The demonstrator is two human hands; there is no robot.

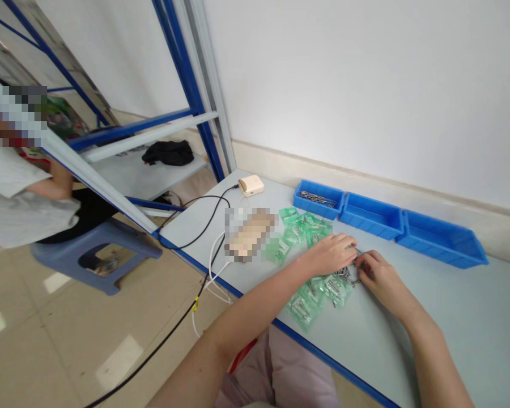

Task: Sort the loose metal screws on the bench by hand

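A small pile of loose metal screws (344, 274) lies on the table between my hands. Over its far left side reaches my left hand (330, 253), its fingers curled and closed; what they hold is hidden. From the right comes my right hand (378, 275), thumb and fingers pinched at the pile's edge on what look like thin screws. Green-tinted plastic bags (304, 306) holding screws lie beside and below my left forearm. More such green bags (295, 231) are spread beyond it.
Along the wall stand three blue bins: a left one (317, 199) with long metal pieces, a middle one (372, 215) and a right one (444, 239). A blurred-out phone-like object (253, 233), a cream box (251, 185) and cables lie left. A person (21, 192) sits beyond the frame.
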